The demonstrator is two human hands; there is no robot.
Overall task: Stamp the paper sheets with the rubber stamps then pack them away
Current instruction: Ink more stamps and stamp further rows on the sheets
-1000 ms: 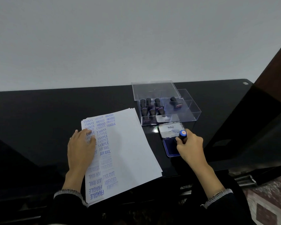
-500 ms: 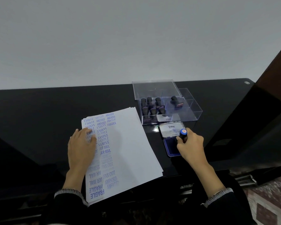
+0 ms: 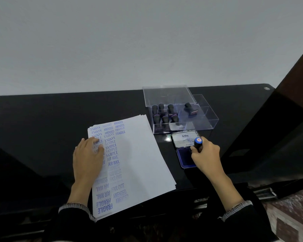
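So the black rubber stamp with the blue-and-red cap (image 3: pixel 198 143) is in the right hand (image 3: pixel 205 154), fingers curled around the handle, and it's pressed down onto the blue ink pad (image 3: pixel 184 157) of the open stamp-pad tin. The tin's lid (image 3: pixel 184 139) is flipped up just beyond that hand and you can read "Artline" on it.

Off to the left of it, the left hand (image 3: pixel 87 157) lies flat with the fingers stretched out on the stack of white paper sheets (image 3: pixel 138 159), pinning down the stack's left side. The top sheet is covered along that side with blue stamp marks: SAMPLE, AMENDED, FRAGILE, AIR MAIL, EXPRESS, FAX OUT. The right half of the sheet is still blank. The stack sits angled on the glossy black counter (image 3: pixel 42 119), its near corner hanging over the edge.

Just past the right hand, behind the ink tin, is a clear plastic storage box (image 3: pixel 206 119) with its lid open. Six black-handled stamps (image 3: pixel 162 114) stand upright in its left compartment, and one more stamp (image 3: pixel 190 109) lies tilted in the right one.

Both wrists show dark sleeves with grey-white knit cuffs (image 3: pixel 238 209).
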